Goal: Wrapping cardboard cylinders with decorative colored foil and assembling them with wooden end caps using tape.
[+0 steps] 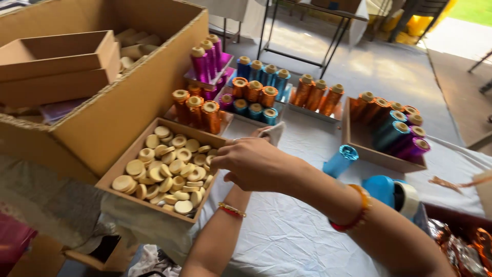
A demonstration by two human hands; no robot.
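- The right hand (pixel 254 163) reaches across the body toward the shallow cardboard tray of pale round wooden caps (pixel 163 166). Its fingers are curled together at the tray's right edge; whether a cap is pinched between them I cannot tell, because the back of the hand hides the fingertips.
- The left hand (pixel 266 134) is almost fully hidden behind the right one. Only some fingers show, closed on a small piece of pale cloth or paper (pixel 273 132).
- The arms cross each other here, so I think one wrist could bump the other and a small cap could be dropped.
- The tray stands at the corner of the bench covered with white cloth (pixel 287 236), and part of it seems to hang over the edge. A push from the hand may tip it, and the loose caps would roll to the floor.
- The orange foil-wrapped tubes with cork-coloured tops (pixel 196 110) stand upright just behind the tray. A careless lift of the elbow may knock them like dominoes.
- The blue foil tube lying on its side (pixel 340 160) is near the right forearm and could roll away if the cloth is pulled.
- The large open cardboard box (pixel 110 77) touches the tray on the left, so there is little room to shift it.
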